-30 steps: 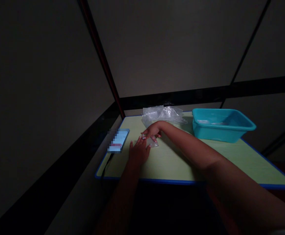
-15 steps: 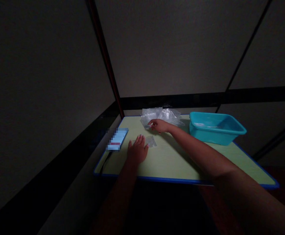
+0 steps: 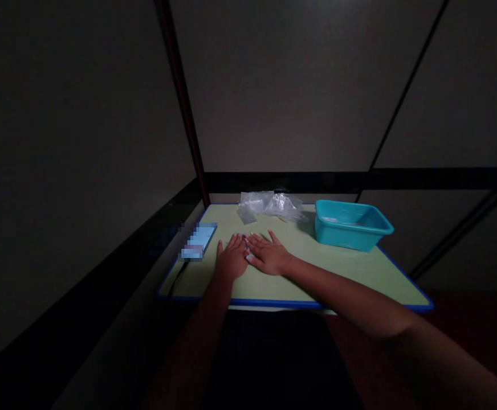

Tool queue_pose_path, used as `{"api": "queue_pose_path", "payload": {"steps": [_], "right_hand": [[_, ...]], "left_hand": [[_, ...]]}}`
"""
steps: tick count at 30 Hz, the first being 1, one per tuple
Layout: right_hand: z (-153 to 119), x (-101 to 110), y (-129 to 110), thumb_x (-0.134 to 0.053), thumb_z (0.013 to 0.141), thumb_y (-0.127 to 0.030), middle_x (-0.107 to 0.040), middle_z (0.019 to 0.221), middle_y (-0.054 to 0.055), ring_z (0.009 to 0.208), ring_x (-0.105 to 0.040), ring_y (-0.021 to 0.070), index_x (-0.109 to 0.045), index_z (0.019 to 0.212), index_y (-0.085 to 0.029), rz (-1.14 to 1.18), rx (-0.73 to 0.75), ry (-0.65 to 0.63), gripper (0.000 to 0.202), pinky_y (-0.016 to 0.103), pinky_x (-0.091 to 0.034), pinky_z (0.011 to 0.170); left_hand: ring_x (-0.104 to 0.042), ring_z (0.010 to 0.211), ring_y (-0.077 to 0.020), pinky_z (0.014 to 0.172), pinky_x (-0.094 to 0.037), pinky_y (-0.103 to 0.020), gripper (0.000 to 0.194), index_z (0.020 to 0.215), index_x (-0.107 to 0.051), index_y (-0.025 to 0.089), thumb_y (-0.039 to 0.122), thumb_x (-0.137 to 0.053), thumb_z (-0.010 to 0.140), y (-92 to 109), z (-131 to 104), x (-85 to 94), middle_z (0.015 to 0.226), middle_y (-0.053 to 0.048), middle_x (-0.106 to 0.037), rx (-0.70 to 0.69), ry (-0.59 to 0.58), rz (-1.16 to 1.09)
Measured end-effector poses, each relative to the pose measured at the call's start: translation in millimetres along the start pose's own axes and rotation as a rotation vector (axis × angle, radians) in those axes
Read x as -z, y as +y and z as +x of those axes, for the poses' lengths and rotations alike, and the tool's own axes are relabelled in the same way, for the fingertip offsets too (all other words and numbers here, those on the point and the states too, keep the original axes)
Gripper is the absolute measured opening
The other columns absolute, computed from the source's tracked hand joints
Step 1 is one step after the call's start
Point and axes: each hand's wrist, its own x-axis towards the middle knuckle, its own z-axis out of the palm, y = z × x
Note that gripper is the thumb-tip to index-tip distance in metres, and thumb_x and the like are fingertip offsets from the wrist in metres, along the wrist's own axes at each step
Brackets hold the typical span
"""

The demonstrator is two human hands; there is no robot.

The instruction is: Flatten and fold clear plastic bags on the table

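My left hand [image 3: 232, 258] lies palm down on the pale green table [image 3: 291, 285], its fingers spread. Right beside it, my right hand [image 3: 268, 253] is also flat with fingers apart, and the fingertips of both hands meet or nearly meet. The small clear bag seen there earlier is hidden under the hands. Behind them, a pile of clear plastic bags [image 3: 289, 206] rests near the back edge, with one small flat bag [image 3: 247, 214] at its front left.
A turquoise basin [image 3: 346, 234] stands on the right part of the table. At the left edge lies a phone [image 3: 201, 239], partly blurred out, with a dark strap. Walls close in behind and to the left.
My right hand has come from the bag pile down to the table beside my left hand and is now flat. The view has shifted slightly, so the basin appears further left.
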Motion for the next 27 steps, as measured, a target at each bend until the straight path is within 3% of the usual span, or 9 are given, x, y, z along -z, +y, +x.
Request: {"api": "queue_pose_path", "payload": {"steps": [4,10,17,23,27], "right_hand": [[4,-2,-2,-0.019,0.093,-0.053,-0.026,0.149,0.012,0.139,-0.017,0.0237,-0.025,0.145,-0.015,0.017,-0.101,-0.026,0.065,0.052,0.005,0.11],[8,-14,3,-0.015,0.09,-0.059,-0.017,0.15,0.017,0.14,-0.011,0.0243,-0.018,0.146,-0.006,0.027,-0.208,-0.064,0.077,0.051,0.002,0.11],[9,-17,2,-0.011,0.09,-0.059,-0.016,0.15,0.017,0.14,-0.01,0.0241,-0.017,0.145,-0.004,0.006,-0.232,-0.072,0.078,0.05,0.003,0.11],[10,-16,1,-0.011,0.089,-0.06,-0.018,0.15,0.017,0.14,-0.012,0.024,-0.017,0.145,-0.004,0.014,-0.244,-0.076,0.079,0.051,0.003,0.11],[11,-17,2,-0.01,0.088,-0.062,-0.016,0.15,0.019,0.14,-0.011,0.0241,-0.017,0.145,-0.002,0.018,-0.245,-0.084,0.083,0.049,0.002,0.11]], "left_hand": [[-0.021,0.139,-0.0199,0.109,-0.009,-0.058,0.052,0.142,-0.031,0.023,0.03,-0.028,0.091,0,1,1.3,0.148,-0.005,-0.032,-0.012,0.009,-0.003],[-0.018,0.139,-0.019,0.111,-0.003,-0.056,0.055,0.144,-0.027,0.018,0.023,-0.03,0.089,4,-3,6.5,0.148,-0.007,-0.031,-0.045,0.143,0.004],[-0.024,0.138,-0.0176,0.111,-0.01,-0.055,0.051,0.141,-0.032,0.02,0.026,-0.022,0.092,0,-2,0.5,0.148,-0.004,-0.03,-0.14,-0.057,0.024],[-0.02,0.139,-0.0221,0.108,-0.014,-0.059,0.053,0.143,-0.03,0.021,0.036,-0.018,0.093,2,-2,1.0,0.15,-0.007,-0.024,0.028,-0.114,0.053],[-0.016,0.14,-0.0245,0.109,-0.011,-0.058,0.06,0.143,-0.028,0.013,0.043,-0.019,0.092,3,-1,0.2,0.15,-0.013,-0.022,0.152,-0.101,0.043]]}}
